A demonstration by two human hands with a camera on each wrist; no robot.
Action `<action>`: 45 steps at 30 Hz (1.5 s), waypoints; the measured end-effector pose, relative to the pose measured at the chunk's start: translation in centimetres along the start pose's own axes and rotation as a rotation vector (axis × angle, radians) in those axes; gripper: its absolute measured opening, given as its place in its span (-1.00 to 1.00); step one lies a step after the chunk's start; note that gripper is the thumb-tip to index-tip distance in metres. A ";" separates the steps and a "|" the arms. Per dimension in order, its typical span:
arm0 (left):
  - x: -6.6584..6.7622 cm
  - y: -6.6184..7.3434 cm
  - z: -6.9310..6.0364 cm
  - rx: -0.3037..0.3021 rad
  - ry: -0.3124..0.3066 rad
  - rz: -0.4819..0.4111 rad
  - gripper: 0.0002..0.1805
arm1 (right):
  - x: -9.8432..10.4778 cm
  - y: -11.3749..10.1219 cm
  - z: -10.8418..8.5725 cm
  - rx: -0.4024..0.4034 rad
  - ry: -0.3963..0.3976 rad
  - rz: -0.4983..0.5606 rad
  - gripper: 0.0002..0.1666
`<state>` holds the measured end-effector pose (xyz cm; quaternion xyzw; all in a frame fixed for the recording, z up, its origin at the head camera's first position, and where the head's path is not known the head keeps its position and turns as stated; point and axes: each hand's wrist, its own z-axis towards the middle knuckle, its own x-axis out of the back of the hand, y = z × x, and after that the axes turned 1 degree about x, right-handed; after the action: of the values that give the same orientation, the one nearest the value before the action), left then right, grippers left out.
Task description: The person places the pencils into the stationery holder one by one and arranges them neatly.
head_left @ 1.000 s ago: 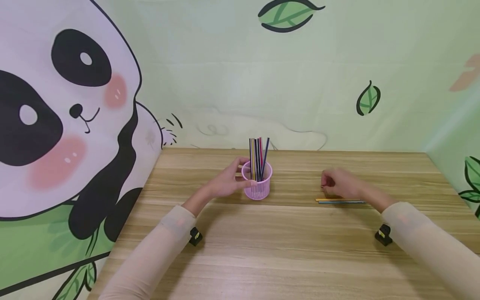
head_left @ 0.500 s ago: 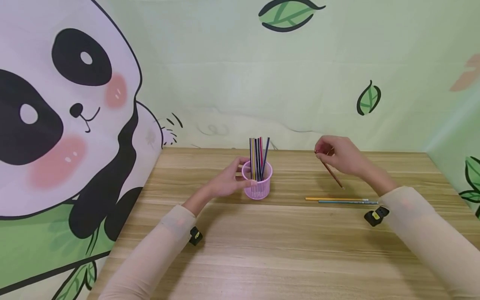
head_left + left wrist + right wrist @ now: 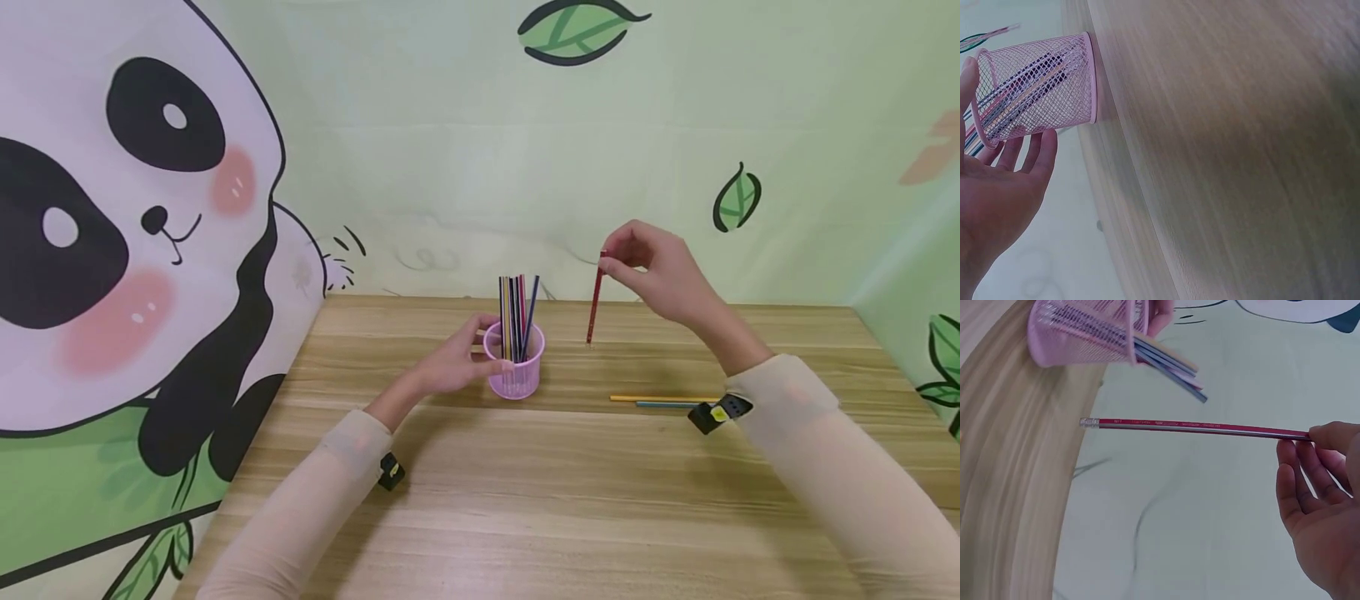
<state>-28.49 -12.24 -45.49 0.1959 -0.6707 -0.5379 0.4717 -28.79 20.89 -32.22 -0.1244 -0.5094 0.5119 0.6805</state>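
Observation:
A pink mesh pencil cup point(image 3: 528, 382) stands upright on the wooden table, with several pencils point(image 3: 513, 304) sticking up from it. My left hand point(image 3: 452, 363) holds the cup from its left side, thumb in front and fingers behind. To the right, my right hand point(image 3: 660, 271) pinches a red pencil point(image 3: 595, 308) near its upper end. In the right wrist view this red pencil point(image 3: 1197, 427) has its metal eraser end away from the fingers. It hangs in the air, apart from the cup, tilted slightly.
A yellow pencil point(image 3: 637, 398) and a blue pencil point(image 3: 667, 405) lie side by side on the table point(image 3: 540, 500), under the right forearm. Behind the table rises a pale green backdrop point(image 3: 450, 150) with a printed panda point(image 3: 180, 233) at left.
My right hand has lifted the red pencil off the table, then carried it up and left toward the cup, and the pencil now hangs more upright. The left hand and cup have stayed put.

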 end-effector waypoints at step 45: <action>-0.1 -0.1 -0.1 -0.017 0.001 -0.039 -0.23 | -10.1 0.5 1.9 -0.114 -0.123 0.277 -0.86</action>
<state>-28.37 -12.22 -45.59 0.2052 -0.6621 -0.5524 0.4630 -30.23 12.14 -37.43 -0.2003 -0.5564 0.5776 0.5628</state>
